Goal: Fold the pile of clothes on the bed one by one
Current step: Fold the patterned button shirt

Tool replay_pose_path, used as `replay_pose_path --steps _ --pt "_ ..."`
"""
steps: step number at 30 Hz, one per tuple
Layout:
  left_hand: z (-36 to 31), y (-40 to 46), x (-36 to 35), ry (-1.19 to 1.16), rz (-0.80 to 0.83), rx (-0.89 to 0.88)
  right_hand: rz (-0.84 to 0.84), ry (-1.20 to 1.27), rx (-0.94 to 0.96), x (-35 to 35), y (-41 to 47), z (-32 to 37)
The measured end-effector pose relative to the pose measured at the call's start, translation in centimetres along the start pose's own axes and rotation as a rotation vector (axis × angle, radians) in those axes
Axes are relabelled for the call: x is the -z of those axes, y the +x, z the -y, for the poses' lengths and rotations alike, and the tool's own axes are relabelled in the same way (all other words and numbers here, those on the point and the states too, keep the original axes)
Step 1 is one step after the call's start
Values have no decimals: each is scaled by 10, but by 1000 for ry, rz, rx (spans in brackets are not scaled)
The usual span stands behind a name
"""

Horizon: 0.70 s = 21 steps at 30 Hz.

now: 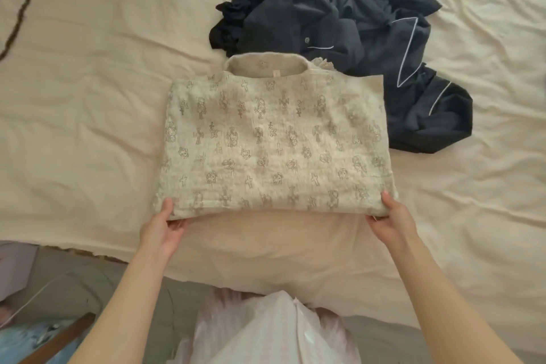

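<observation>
We grip the near edge of the folded cream printed top with both hands: left hand pinches its near left corner, right hand its near right corner. The crumpled dark navy pyjamas lie on the cream bedsheet, touching the top's far right.

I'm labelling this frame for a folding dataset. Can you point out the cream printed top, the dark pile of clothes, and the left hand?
cream printed top (274, 142), head view, middle of its folded front.
dark pile of clothes (354, 38), head view, centre of the heap.
left hand (164, 230), head view, back of the hand.
</observation>
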State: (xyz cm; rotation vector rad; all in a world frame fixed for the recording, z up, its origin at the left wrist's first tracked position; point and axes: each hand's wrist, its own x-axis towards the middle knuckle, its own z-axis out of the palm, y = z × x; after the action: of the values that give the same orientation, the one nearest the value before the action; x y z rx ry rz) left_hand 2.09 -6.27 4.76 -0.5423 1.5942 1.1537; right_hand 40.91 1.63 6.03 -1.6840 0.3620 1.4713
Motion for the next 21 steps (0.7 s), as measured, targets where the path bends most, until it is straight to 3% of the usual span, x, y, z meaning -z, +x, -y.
replay_pose_path --steps 9,14,16,19,21 --pt "64 -66 80 147 -97 -114 -92 -114 66 116 -34 -17" --pt "75 -78 92 236 -94 -185 -68 -190 37 140 -33 -27" --pt "75 -80 87 282 -101 -212 -94 -333 79 141 -34 -33" --pt "83 -94 73 369 -125 -276 -248 -786 293 147 -44 -45" --pt "93 -111 60 422 -149 -343 -146 -1071 525 152 -56 -52"
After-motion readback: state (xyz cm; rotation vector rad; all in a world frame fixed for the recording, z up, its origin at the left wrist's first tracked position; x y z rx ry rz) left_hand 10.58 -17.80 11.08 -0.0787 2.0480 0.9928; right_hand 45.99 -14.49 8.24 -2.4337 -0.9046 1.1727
